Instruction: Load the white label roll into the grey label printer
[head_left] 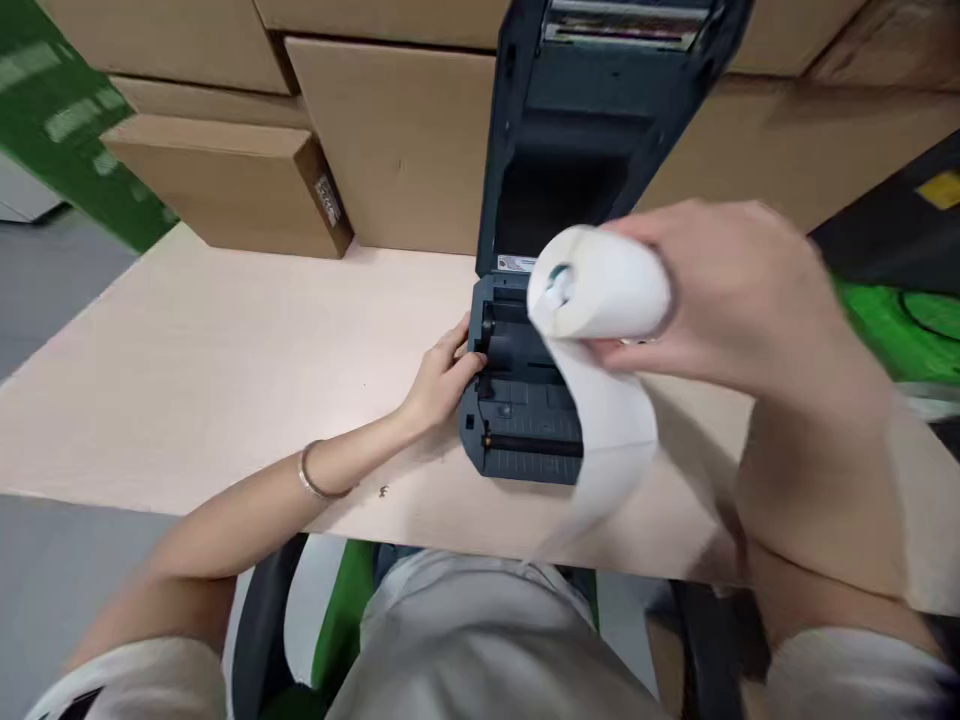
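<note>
The right hand [724, 290] has the white paper roll [611, 285] in a partly closed grip around its right end; the roll's left end, with the hollow core showing, sticks out to the left of the fingers. From it a loose paper strip [615, 430] curls down toward the near edge of the desk [187, 380], crossing in front of the dark machine base [517, 400]. The roll is held above that base, beside the raised lid [570, 130]. The base is an open, shallow compartment with a black roller bar [532, 445] across its near part. The left hand [442, 380] is partly curled, its grip on the base's left edge. Behind stand cardboard boxes [397, 150], with a smaller carton [232, 185] on the desk's far left.
</note>
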